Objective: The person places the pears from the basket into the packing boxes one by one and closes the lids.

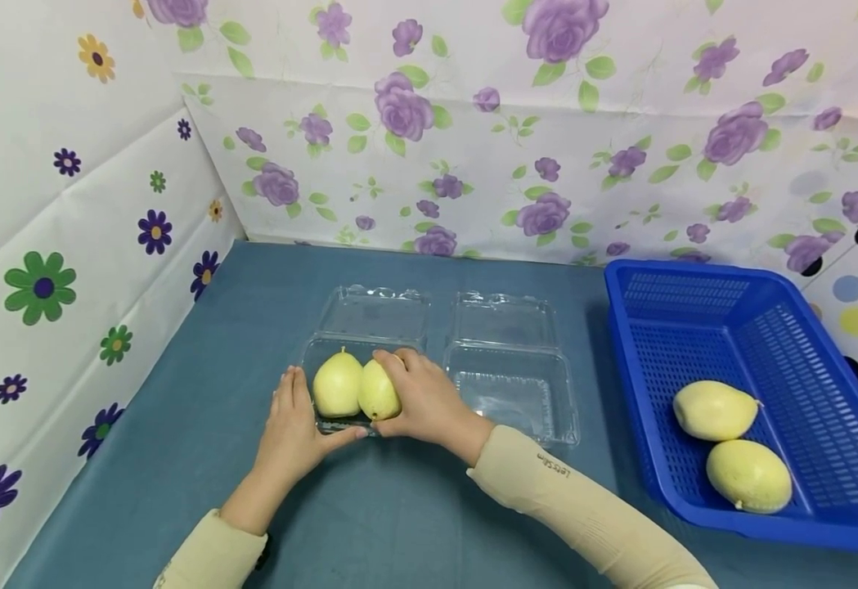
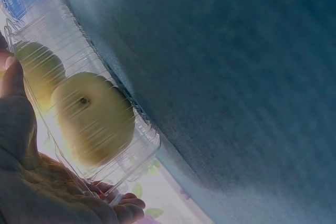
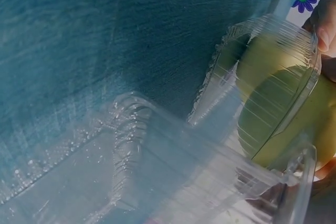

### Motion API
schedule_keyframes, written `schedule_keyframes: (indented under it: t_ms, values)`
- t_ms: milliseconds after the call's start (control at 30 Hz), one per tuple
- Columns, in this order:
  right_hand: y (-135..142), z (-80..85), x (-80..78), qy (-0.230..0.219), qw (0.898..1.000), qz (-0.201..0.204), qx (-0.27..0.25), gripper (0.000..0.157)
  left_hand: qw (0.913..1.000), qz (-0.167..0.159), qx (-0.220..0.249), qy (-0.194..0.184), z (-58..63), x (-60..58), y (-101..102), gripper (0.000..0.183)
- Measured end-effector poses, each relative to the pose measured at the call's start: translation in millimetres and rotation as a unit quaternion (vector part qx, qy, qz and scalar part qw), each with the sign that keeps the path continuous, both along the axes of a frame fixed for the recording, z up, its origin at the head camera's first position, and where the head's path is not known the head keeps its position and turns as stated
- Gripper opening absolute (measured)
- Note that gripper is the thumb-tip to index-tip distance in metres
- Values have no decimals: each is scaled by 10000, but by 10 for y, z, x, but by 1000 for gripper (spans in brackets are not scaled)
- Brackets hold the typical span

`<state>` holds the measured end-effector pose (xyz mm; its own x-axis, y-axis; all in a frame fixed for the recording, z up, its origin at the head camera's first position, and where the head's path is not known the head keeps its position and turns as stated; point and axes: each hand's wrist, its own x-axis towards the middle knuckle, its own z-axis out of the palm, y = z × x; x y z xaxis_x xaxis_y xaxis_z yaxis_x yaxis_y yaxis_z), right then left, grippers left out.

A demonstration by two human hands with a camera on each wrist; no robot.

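Two pale yellow pears sit side by side in the left clear plastic clamshell box [image 1: 374, 327]. My right hand [image 1: 429, 398] grips the right-hand pear [image 1: 377, 394] from its right side, fingers over the top and thumb at the near end. Beside it stands the other pear [image 1: 336, 384], stem up. My left hand [image 1: 292, 429] rests against the box's left side with straight fingers, its thumb stretched along the near rim. In the left wrist view, both pears show through the ribbed wall, the nearer pear [image 2: 92, 119] close to that hand.
A second clear clamshell box [image 1: 509, 384] stands with its lid open, right beside the first. Farther right is a blue plastic basket [image 1: 631, 393] holding two more pears, an upper pear [image 1: 714, 411] and a lower pear [image 1: 748, 476]. Flowered sheets [image 1: 473, 164] border the blue-grey table [image 1: 252, 303].
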<state>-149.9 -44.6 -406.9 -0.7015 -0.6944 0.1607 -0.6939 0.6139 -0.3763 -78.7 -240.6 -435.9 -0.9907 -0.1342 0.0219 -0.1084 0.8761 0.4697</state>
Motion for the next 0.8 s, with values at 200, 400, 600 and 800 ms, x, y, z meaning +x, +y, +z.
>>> schedule_keyframes:
  t_ms: [200,400,600,800]
  values:
    - [-29,-12,-8,-95,9999,-110,1,89,10000,8,33,17,8,12,7,123]
    - [-72,-25,-26,-5,9998,-186,115,90,10000,23,31,42,1,11,1,123]
    - [-95,-31,-28,169,9995,-179,196,90,10000,4,29,59,-9,16,-7,123]
    - [-107,-14,-29,376,9986,-195,304,90,10000,6,58,49,1,13,-5,123]
